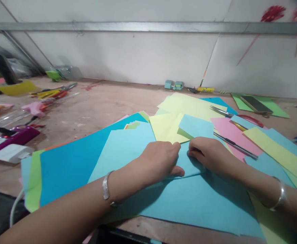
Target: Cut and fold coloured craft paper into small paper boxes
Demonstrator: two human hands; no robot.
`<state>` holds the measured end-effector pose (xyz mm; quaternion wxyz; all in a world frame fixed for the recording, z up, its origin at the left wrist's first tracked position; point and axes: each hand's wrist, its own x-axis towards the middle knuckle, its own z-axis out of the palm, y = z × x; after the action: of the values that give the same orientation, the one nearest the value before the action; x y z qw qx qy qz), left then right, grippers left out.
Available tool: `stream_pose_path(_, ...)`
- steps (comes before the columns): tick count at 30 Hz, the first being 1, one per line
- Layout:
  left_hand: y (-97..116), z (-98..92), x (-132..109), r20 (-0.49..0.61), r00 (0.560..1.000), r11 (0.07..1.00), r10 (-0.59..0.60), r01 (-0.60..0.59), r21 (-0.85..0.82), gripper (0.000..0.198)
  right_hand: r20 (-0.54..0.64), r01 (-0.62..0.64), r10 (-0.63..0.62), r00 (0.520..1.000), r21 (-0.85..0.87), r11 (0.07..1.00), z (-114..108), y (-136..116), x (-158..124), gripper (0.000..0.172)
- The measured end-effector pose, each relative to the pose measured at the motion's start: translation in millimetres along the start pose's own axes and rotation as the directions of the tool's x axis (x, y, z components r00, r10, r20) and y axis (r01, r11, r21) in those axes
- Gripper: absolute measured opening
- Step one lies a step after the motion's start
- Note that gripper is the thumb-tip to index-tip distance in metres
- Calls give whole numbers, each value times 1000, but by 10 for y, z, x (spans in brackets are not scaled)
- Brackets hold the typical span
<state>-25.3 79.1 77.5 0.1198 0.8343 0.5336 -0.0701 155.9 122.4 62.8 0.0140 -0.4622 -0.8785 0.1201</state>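
My left hand [161, 159] and my right hand [209, 152] rest close together on a light blue paper sheet [189, 166], fingers curled and pinching its folded edge. A flap of that sheet [196, 126] stands up just beyond my fingertips. The sheet lies on a larger light blue sheet [194, 203] and a darker blue one [72, 166]. Each wrist wears a silver bangle.
Yellow [189, 106], pink [229, 134] and green papers spread to the right, with scissors [229, 113] and a metal ruler [236, 145] on them. A purple tool [13, 137], more scissors [54, 91] and scraps lie at the left. A white wall stands behind the table.
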Motion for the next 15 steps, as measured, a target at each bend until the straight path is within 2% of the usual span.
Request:
stream_pose_path(6,-65,3,-8,-3,998,996,69,-69,-48,49,-8,13,-13,1000,-5,1000,26,22,5,15)
stream_pose_path(11,-128,-13,-25,62,992,988,112,-105,-116,63,-18,44,-44,999,4,999,28,51,16,14)
stream_pose_path(13,-146,-8,-26,73,991,985,116,-105,-137,67,-69,83,-88,994,-75,994,1,66,-13,12)
stream_pose_path(15,-163,4,-22,62,990,981,123,-112,-158,66,-181,157,-202,962,-236,959,-29,52,-93,16)
